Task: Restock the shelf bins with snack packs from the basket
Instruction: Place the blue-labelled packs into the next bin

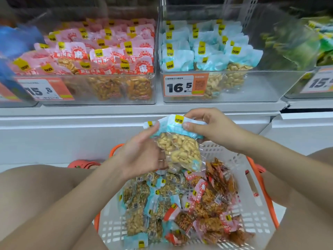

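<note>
Both my hands hold a small stack of blue-topped peanut packs [180, 150] above the basket. My left hand [142, 156] grips the packs from the left side and underneath. My right hand [207, 129] pinches their blue top edge. Below lies the white basket [252, 213] with orange handles, filled with blue packs on its left and red spicy packs [214, 201] on its right. On the shelf in front, the clear bin with blue packs [225, 87] carries a 16.5 price tag. The bin with red packs [100, 87] stands to its left.
A bin of green packs [306, 42] stands at the far right and blue packs [16, 40] show at the far left. A white shelf ledge [126, 109] runs under the bins. My bare knees flank the basket on both sides.
</note>
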